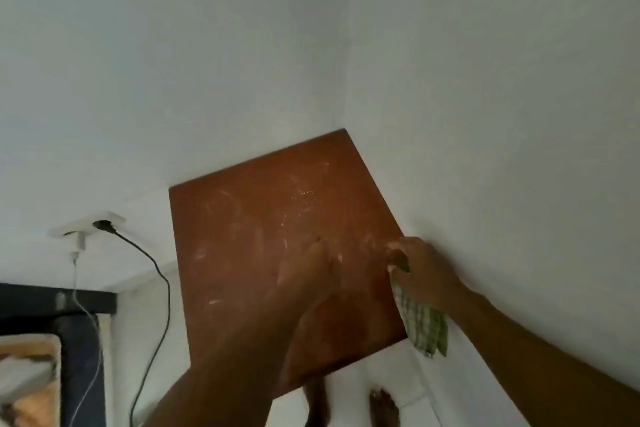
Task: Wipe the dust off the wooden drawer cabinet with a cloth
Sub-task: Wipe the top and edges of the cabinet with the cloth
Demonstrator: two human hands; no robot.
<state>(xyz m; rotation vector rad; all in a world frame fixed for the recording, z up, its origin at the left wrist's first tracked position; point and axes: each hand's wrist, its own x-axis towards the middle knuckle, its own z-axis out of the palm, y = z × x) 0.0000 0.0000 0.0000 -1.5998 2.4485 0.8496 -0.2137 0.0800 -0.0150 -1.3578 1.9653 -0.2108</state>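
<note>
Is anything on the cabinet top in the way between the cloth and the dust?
No object lies on the cabinet top. Only the left hand is over its middle, beside the cloth that the right hand grips at the right edge.

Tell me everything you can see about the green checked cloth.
The cloth looks like a soft woven fabric in a green and white check. The right hand grips its bunched upper part at the right edge of the dusty cabinet top, and a darker fold shows between the fingers. The rest hangs loose below the hand, past the cabinet's edge and close to the white wall.
</note>
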